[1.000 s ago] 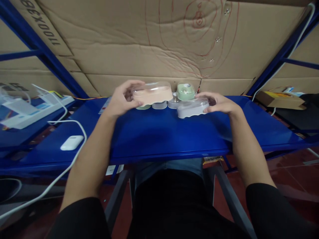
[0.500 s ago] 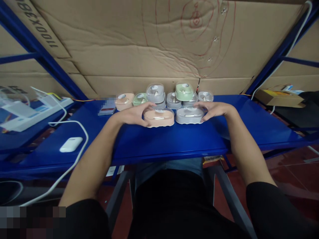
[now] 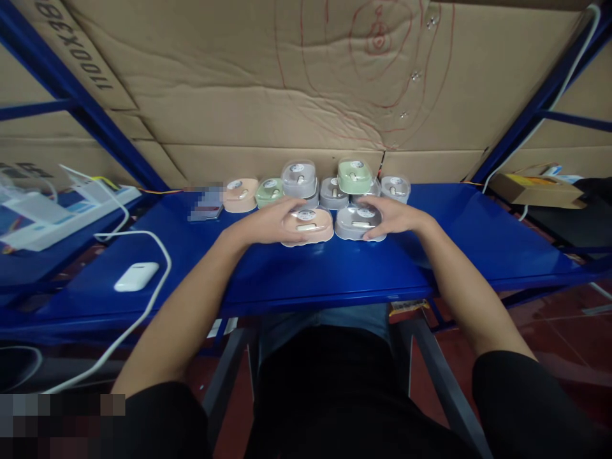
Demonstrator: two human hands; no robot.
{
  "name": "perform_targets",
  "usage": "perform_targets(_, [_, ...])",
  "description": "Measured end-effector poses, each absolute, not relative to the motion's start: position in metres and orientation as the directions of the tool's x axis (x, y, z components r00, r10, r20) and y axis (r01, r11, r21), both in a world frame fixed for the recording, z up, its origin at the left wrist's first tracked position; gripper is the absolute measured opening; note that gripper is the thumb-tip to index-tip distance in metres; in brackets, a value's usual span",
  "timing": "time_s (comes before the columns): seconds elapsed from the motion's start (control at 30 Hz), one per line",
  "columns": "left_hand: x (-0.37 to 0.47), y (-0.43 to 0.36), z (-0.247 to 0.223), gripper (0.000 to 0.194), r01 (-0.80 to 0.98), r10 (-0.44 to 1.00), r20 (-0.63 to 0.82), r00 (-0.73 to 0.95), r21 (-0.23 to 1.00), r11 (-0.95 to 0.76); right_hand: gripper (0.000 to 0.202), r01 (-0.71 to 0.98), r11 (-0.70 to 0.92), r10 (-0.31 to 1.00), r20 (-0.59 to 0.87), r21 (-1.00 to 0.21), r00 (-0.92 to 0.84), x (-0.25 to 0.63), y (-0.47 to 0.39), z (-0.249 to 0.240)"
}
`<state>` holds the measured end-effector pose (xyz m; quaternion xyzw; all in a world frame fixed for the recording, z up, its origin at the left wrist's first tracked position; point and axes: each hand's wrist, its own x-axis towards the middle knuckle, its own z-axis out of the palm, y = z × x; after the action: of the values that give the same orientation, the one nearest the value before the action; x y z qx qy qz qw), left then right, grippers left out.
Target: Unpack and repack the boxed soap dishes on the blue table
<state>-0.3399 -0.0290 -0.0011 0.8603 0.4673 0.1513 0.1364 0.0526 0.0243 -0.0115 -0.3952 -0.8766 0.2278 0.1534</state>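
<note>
A peach box with a clear lid (image 3: pixel 310 224) and a grey box with a clear lid (image 3: pixel 356 221) lie side by side on the blue shelf top (image 3: pixel 306 268). My left hand (image 3: pixel 268 222) grips the left end of the peach box. My right hand (image 3: pixel 394 216) grips the right end of the grey box. Behind them stands a row of similar small boxes: a peach one (image 3: pixel 239 194), a green one (image 3: pixel 269 190), a grey one stacked up (image 3: pixel 298 176), a green one stacked up (image 3: pixel 354 174) and a clear one (image 3: pixel 396 187).
A white earbud case (image 3: pixel 136 276) and a white cable (image 3: pixel 143 255) lie at the left. White boxes (image 3: pixel 52 213) sit on the far-left shelf. Cardboard sheeting (image 3: pixel 306 89) forms the back wall between blue uprights. A flat cardboard box (image 3: pixel 535 189) lies at the right.
My left hand brought the peach box down from the air onto the shelf beside the grey box. Both boxes now sit together, slid slightly back toward the row.
</note>
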Motion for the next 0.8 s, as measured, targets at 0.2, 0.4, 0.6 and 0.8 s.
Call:
perform_targets(0.2, [-0.332, -0.032, -0.005, 0.089, 0.751, 0.813, 0.168, 0.558, 0.315, -0.58, 0.117, 0.559, 0.632, 0.708, 0.105, -0.536, -0.699, 0.034, 0.013, -0.014])
perform_targets(0.4, [-0.341, -0.035, 0.005, 0.099, 0.789, 0.833, 0.092, 0.545, 0.28, -0.547, 0.11, 0.497, 0.663, 0.667, 0.141, -0.561, -0.731, 0.026, 0.006, -0.016])
perform_targets(0.6, [-0.339, -0.037, 0.008, 0.1, 0.793, 0.843, 0.05, 0.535, 0.313, -0.522, 0.114, 0.477, 0.667, 0.664, 0.167, -0.572, -0.729, 0.026, 0.008, -0.016])
perform_targets(0.8, [-0.339, -0.037, 0.012, 0.112, 0.793, 0.874, 0.078, 0.48, 0.387, -0.47, 0.115, 0.511, 0.634, 0.692, 0.132, -0.58, -0.709, 0.031, 0.005, -0.005])
